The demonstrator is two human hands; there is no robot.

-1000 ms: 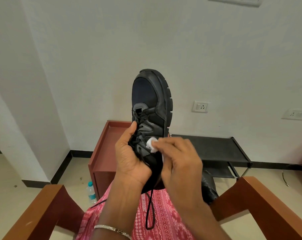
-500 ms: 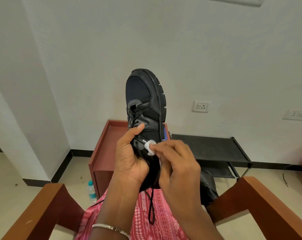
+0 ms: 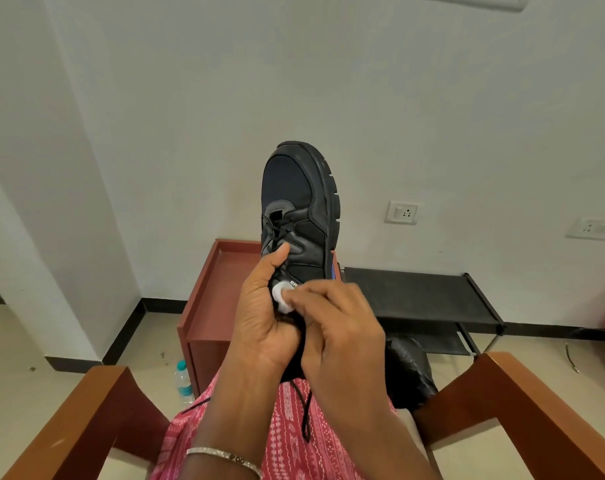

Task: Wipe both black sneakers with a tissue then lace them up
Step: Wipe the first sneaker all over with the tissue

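Note:
A black sneaker (image 3: 299, 209) stands toe-up in front of me. My left hand (image 3: 259, 317) grips it around the heel end, thumb lying on the laces. My right hand (image 3: 335, 330) pinches a small white wad of tissue (image 3: 281, 299) and presses it against the sneaker's side near a white label. A loose black lace (image 3: 306, 414) hangs down over my pink patterned lap. The second black sneaker (image 3: 410, 372) lies low at the right, partly hidden behind my right arm.
I sit between two brown wooden armrests (image 3: 550, 420). Ahead stand a reddish-brown side table (image 3: 207, 306) and a black shoe rack (image 3: 432, 292) against the white wall. A small water bottle (image 3: 183, 379) stands on the floor at the left.
The sneaker dipped and tilted slightly between frames. My right hand has slid the tissue leftward and down along the shoe's side, close to my left thumb.

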